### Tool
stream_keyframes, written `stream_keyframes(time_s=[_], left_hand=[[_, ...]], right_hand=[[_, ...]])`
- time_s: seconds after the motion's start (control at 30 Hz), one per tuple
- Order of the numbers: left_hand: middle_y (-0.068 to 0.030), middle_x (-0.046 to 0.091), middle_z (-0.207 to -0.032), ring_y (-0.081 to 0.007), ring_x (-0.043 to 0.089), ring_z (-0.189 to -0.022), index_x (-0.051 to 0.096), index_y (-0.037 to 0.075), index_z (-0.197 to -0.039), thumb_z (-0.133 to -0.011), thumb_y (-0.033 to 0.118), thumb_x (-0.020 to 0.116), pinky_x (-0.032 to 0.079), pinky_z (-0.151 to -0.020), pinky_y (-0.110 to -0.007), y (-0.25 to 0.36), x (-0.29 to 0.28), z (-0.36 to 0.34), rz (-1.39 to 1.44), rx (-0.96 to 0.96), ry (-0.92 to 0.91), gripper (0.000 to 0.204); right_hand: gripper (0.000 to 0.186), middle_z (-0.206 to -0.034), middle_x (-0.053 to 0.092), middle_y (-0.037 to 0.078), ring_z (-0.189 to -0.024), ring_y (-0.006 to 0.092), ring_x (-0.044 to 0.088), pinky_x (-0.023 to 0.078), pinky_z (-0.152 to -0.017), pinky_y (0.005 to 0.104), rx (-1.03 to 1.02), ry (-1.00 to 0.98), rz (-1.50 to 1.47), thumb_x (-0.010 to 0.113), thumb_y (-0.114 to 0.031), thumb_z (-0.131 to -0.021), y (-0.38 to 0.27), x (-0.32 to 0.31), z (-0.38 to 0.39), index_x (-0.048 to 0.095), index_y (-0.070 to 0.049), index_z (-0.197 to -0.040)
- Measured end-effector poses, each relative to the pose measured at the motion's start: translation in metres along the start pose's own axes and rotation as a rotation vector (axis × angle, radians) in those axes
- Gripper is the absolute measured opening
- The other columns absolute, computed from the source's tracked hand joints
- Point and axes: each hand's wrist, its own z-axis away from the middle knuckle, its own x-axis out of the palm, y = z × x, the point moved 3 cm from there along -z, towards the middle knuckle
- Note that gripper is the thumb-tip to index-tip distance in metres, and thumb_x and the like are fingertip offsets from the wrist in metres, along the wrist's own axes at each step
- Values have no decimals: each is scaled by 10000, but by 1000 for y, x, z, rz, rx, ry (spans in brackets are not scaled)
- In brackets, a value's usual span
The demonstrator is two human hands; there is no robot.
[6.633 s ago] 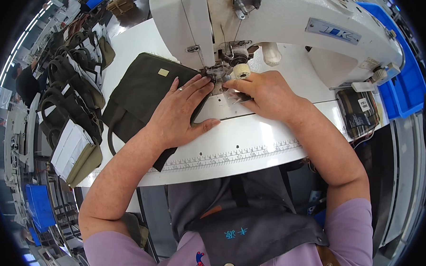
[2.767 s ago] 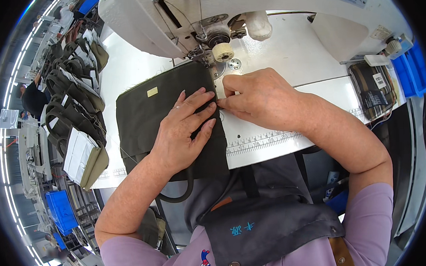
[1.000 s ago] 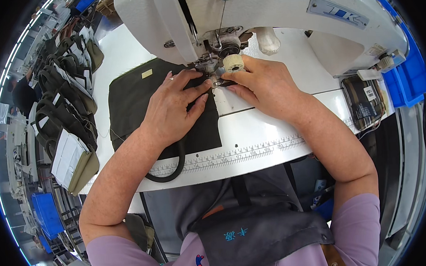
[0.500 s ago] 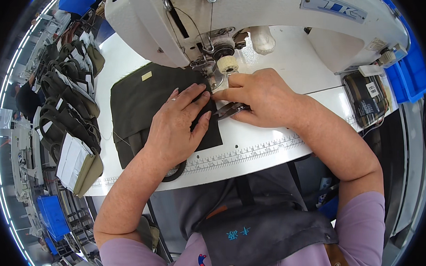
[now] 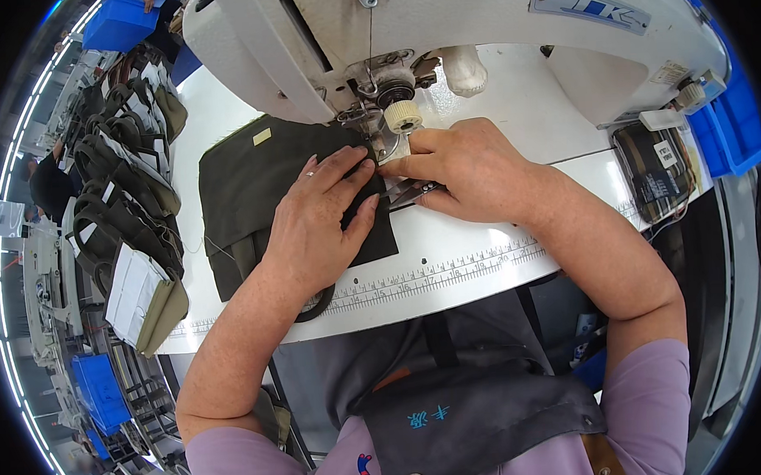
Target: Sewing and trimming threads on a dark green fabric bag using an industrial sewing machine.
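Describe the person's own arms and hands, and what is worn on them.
Short lilac sleeves leave the forearms bare. Neither hand is gloved: the left hand wears a slim, pale ring; the right hand shows none.

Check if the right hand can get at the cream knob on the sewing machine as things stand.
Likely yes: the right hand is close to the cream knob, with nothing visible between them, though the dark snips it holds may hamper a grip.
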Motion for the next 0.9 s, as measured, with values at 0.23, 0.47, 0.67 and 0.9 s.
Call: stream_keyframes(time_s=[0.23, 0.47, 0.67, 0.9], left_hand=[[-147, 660, -1278, -339, 674, -1114, 714, 9, -1200, -894, 98, 702, 542, -965, -389, -17, 1, -16, 6, -9, 40, 318], [-117, 710, -1172, -303, 710, -1034, 751, 37, -1126, -870, 127, 751, 557, -945, -369, -21, -1, -20, 16, 9, 93, 271], [-20, 738, -1009, -245, 712, -902, 767, 84, -964, -801, 113, 774, 581, -799, -361, -8, 0, -27, -373, 269, 99, 166], [-37, 736, -911, -247, 701, -799, 757, 62, -880, -757, 47, 760, 566, -737, -348, -16, 3, -29, -116, 113, 144, 124]], right_hand=[[341, -935, 656, 50, -819, 293, 667, 539, -714, 425, 21, 138, 17, 735, -117, -781, 12, 7, -1, 705, -141, -1120], [298, -921, 656, 63, -825, 297, 673, 540, -715, 420, 47, 79, -33, 731, -117, -801, 8, 2, 0, 690, -114, -1096], [223, -905, 651, 76, -791, 308, 662, 529, -700, 431, 63, 65, -1, 695, -188, -878, 6, -7, 0, 684, -102, -1084], [184, -922, 630, 89, -788, 302, 673, 545, -702, 435, 74, 147, -137, 682, -259, -925, 9, -3, -2, 736, -104, -1006]])
